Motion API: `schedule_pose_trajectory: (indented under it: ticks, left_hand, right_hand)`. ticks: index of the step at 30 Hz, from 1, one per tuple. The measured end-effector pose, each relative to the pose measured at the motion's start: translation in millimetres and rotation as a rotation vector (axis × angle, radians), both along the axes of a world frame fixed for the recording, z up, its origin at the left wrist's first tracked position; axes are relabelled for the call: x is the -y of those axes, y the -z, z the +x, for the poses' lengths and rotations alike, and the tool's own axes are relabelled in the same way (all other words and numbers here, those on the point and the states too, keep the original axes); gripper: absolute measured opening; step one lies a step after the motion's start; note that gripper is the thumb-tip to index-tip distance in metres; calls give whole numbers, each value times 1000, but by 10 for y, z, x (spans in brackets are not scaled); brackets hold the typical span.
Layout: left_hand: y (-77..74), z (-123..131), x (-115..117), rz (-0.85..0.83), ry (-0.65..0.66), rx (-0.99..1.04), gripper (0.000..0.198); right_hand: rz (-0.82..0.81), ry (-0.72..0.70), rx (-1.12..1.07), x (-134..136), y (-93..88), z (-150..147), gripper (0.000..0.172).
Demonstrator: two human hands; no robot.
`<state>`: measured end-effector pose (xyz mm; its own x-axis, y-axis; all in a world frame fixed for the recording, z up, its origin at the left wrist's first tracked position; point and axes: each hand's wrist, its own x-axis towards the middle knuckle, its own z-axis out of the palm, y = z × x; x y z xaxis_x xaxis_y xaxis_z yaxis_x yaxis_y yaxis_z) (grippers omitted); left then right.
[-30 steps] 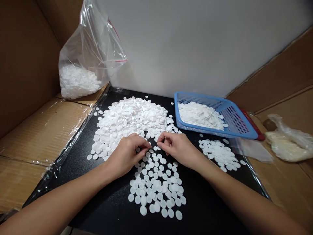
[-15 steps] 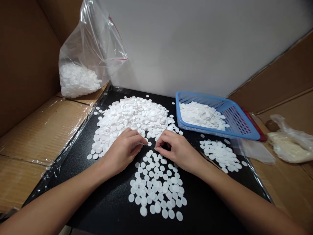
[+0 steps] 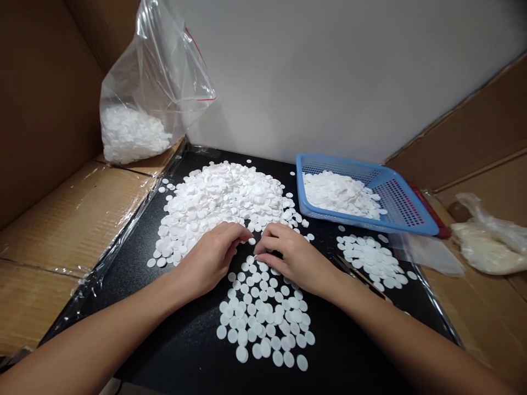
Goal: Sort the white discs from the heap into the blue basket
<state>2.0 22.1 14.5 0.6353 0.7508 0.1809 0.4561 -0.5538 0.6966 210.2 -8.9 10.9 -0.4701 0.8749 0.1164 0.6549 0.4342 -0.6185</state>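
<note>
A big heap of thin white discs (image 3: 222, 192) lies on the black tabletop (image 3: 164, 351). My left hand (image 3: 214, 249) is at its near edge, fingers curled together and their tips beside a single disc (image 3: 251, 241); its thumb is mostly hidden. Facing it, my right hand (image 3: 294, 255) has thumb and fingertips drawn close in a pinch, low over the upper end of a spread of loose discs (image 3: 263, 312). Whatever is between the fingertips of either hand is too small to make out.
Right of the heap stands a blue perforated basket (image 3: 366, 225) holding more discs. A smaller disc pile (image 3: 373, 260) and tweezer-like metal tool (image 3: 358, 273) lie near my right forearm. Clear bags rest left (image 3: 135, 134) and right (image 3: 489, 247). Cardboard borders the table.
My right hand has moved slightly left and down, closer to my left hand. My left fingertips have shifted slightly right. More of the metal tool shows beside my right forearm.
</note>
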Motion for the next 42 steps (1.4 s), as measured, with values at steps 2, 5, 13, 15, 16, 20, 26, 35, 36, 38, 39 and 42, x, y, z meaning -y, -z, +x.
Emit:
schedule_pose_trajectory:
  ticks: [2, 5, 13, 15, 16, 20, 26, 35, 36, 38, 39, 42]
  left_hand:
    - [12, 7, 18, -2, 30, 9, 26]
    - [26, 21, 61, -21, 136, -16, 34]
    - [74, 85, 120, -8, 309, -100, 72]
    - [65, 102, 121, 14, 319, -120, 77]
    - [58, 107, 122, 10, 321, -131, 79]
    - [18, 91, 122, -129, 331, -107, 78]
    - [-143, -73, 155, -279, 118, 181, 46]
    - [-77, -626, 765, -194, 215, -179, 95]
    - [-30, -636, 840, -142, 230, -213, 97]
    - [63, -604, 949, -23, 223, -243, 96]
    - [107, -565, 977, 37, 198, -253, 98]
    - [212, -399, 962, 182, 166, -284, 98]
  right_hand:
    - [-41, 43, -56, -12, -92, 36, 7]
    - [-76, 182, -40, -5, -285, 256, 15]
    - [-203, 614, 423, 450, -220, 1239, 25]
    - [-63, 665, 383, 522, -155, 1218, 21]
    - [-1, 629, 325, 539, -132, 1143, 20]
    - [30, 379, 12, 540, -44, 604, 25]
    - [-127, 98, -26, 652, 115, 236, 66]
    - [-39, 26, 161, 1244, 259, 331, 142]
    - [14, 38, 202, 1296, 294, 292, 144]
    - [101, 82, 257, 1346, 353, 195, 144]
    - [130, 102, 272, 1339, 374, 143, 143]
    - [186, 112, 286, 1207, 405, 6, 139]
